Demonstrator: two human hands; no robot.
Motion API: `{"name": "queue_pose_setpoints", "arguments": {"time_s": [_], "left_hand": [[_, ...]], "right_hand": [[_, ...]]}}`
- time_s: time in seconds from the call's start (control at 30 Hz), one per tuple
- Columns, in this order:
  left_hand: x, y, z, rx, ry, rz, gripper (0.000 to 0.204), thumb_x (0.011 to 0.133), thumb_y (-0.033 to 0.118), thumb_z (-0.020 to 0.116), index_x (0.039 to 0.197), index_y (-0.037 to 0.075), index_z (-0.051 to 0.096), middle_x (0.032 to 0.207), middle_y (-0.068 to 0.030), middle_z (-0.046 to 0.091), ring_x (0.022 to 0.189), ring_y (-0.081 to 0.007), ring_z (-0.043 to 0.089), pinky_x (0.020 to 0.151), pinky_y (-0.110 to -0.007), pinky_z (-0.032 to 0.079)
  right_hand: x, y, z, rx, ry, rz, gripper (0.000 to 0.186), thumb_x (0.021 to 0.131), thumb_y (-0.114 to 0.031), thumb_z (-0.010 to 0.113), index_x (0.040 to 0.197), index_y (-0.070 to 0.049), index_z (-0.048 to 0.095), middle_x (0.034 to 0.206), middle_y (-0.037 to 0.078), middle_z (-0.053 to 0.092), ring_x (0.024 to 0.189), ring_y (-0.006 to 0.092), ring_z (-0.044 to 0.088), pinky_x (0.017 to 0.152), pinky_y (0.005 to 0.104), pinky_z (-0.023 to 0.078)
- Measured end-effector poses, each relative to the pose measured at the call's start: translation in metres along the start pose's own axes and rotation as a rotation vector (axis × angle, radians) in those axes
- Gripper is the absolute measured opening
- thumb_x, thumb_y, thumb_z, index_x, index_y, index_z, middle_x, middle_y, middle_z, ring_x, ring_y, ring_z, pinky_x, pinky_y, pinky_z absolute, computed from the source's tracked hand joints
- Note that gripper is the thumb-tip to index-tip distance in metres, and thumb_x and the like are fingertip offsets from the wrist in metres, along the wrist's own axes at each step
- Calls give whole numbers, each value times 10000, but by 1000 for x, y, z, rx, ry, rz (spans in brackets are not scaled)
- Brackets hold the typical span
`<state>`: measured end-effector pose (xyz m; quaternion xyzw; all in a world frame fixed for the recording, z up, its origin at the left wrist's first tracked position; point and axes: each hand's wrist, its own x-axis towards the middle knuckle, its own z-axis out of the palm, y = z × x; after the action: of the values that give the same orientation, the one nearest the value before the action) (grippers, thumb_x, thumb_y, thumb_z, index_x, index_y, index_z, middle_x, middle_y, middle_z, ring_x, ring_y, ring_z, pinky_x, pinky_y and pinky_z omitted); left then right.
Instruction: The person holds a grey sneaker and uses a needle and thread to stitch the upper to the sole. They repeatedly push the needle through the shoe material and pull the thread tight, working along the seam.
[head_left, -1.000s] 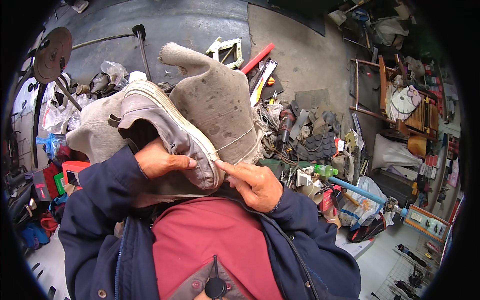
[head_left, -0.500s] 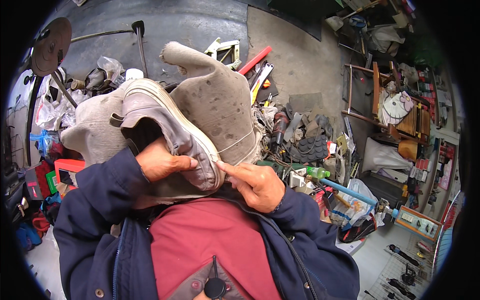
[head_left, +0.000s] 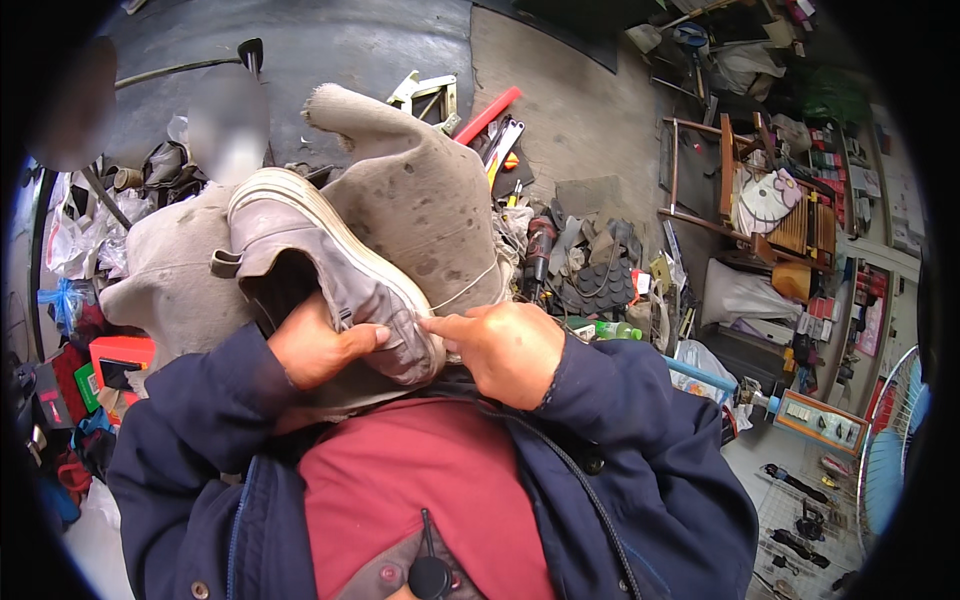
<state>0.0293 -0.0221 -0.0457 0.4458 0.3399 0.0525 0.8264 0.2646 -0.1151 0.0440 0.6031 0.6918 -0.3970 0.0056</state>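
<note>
Plainly creased grey shoe [head_left: 352,277], off-white sole [head_left: 362,250], tab [head_left: 225,263] beside dark opening [head_left: 281,283].

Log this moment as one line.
left hand: holding grey fabric shoe | right hand: index finger at white sole | under shoe: spotted beige cloth

Dark-spotted grey cloth [head_left: 420,215] bears the grey shoe [head_left: 350,262]. Concrete floor [head_left: 580,120] bears a heap of dark scraps [head_left: 605,275] right of the shoe, and a red bar [head_left: 487,115] beyond it, rightward.
</note>
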Motion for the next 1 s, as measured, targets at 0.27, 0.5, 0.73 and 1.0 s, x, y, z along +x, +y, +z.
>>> {"name": "queue_pose_setpoints", "arguments": {"time_s": [0.27,0.5,0.73,1.0], "left_hand": [[2,-7,-7,-1,20,36,521,909,105,739,1365,-67,556,1280,-135,676,1187,-225,637,1076,-365,490],[5,-2,-10,76,5,49,503,923,107,736,1371,-36,558,1222,-82,679,1093,-182,645,980,-336,528],[6,-2,-8,201,19,9,509,920,128,733,1376,-31,570,1184,-70,679,1023,-151,629,920,-321,535],[9,-4,-11,198,-12,20,594,899,148,757,1417,-38,534,1284,-105,658,1151,-205,614,1037,-355,500]], "right_hand": [[7,-3,7,333,55,146,359,961,-19,623,1305,-65,716,797,104,709,653,208,676,632,361,557],[5,18,14,614,39,121,330,1006,7,594,1311,-28,715,880,56,740,706,81,621,702,268,537],[3,55,18,886,-102,53,313,1029,-49,628,1329,-45,717,964,28,750,732,71,604,730,254,523],[7,68,14,936,-179,26,314,1032,-73,638,1336,-52,716,975,19,745,721,71,592,713,250,515]]}}
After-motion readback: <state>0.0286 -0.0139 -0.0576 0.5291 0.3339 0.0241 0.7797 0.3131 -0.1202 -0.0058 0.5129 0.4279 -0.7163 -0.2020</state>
